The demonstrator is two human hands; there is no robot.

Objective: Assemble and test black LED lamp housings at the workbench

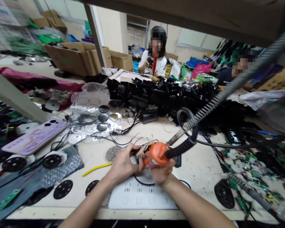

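My right hand [162,174] is wrapped around an orange electric screwdriver [156,155], which hangs from a coiled metal spring [211,104] and has a black cable at its end. Close beside it, my left hand [123,164] grips a black plastic part [134,151], mostly hidden by fingers and the tool. The screwdriver's tip is out of sight. Below both hands lies a white power strip [144,198] with a thin black wire across it. A round pile of small screws [113,153] and a yellow tube [96,169] lie left of my left hand.
A heap of black plastic housings [142,91] spans the back of the table. To the left are clear round lenses [90,117] and a purple phone [35,136]; circuit boards and wires [249,171] crowd the right. Opposite sits a co-worker [160,65] with an orange tool; another person is farther right.
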